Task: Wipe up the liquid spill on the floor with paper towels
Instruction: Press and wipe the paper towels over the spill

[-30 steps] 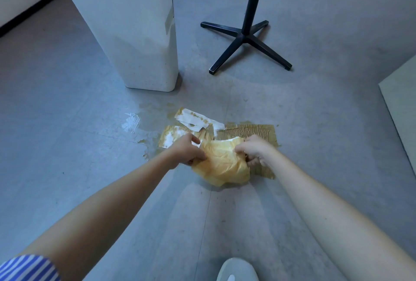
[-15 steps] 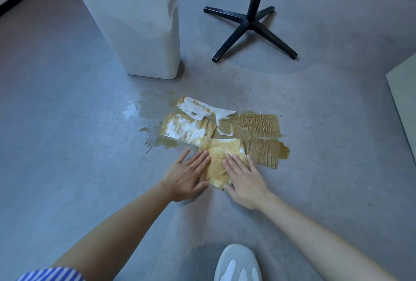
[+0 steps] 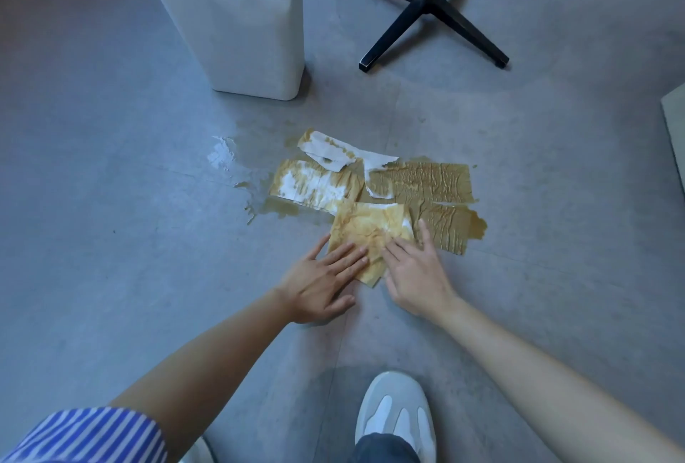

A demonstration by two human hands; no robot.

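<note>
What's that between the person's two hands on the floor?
A brown-soaked paper towel, pressed flat by the left hand and right hand, in the head view.

Mid-frame, the left hand [image 3: 320, 286] and right hand [image 3: 417, 279] press flat on a brown-soaked paper towel [image 3: 367, 227] on the grey floor [image 3: 111, 240]. More wet towels [image 3: 419, 184] lie just above it, beside the brown spill [image 3: 276, 207]. A white bin [image 3: 241, 17] stands upper left and a black stand base [image 3: 426, 6] upper right.

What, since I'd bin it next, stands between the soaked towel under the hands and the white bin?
Nothing that blocks. Between the soaked towel and the white bin lie only other wet towels, flat on the floor.
</note>
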